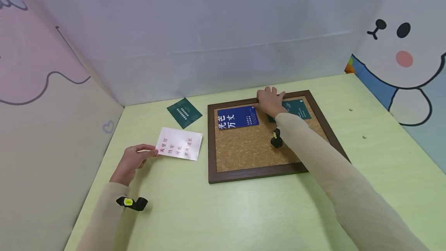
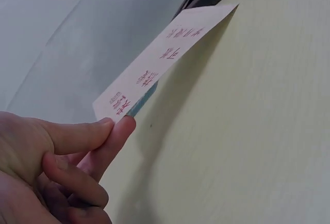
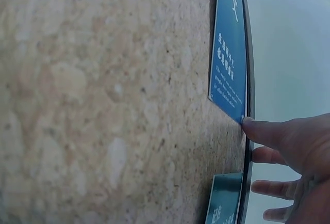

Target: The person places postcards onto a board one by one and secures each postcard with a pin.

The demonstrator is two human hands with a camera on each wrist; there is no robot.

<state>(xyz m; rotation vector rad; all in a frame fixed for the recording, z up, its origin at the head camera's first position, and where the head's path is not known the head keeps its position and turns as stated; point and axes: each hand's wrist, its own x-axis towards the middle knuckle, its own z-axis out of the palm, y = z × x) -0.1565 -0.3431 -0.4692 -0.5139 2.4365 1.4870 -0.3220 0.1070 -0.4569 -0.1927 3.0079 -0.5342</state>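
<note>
My left hand (image 1: 130, 162) pinches the near left corner of a pale pink card (image 1: 179, 143) with red Chinese characters, tilted above the table. Over at the far edge of a framed cork board (image 1: 244, 150) is my right hand (image 1: 270, 102). Its thumb (image 3: 263, 131) presses the corner of a blue card (image 1: 238, 117) with white characters, while the other fingers extend over the board's frame. A dark green card (image 1: 297, 109) lies on the cork right of that hand, partly hidden by it, with a small pale pin at its upper corner.
Another green card (image 1: 184, 113) lies on the pale yellow-green table (image 1: 223, 216), left of the board's far corner. White cloth (image 1: 223, 30) rises behind the table. Printed panels with cartoon figures stand at the left and right sides.
</note>
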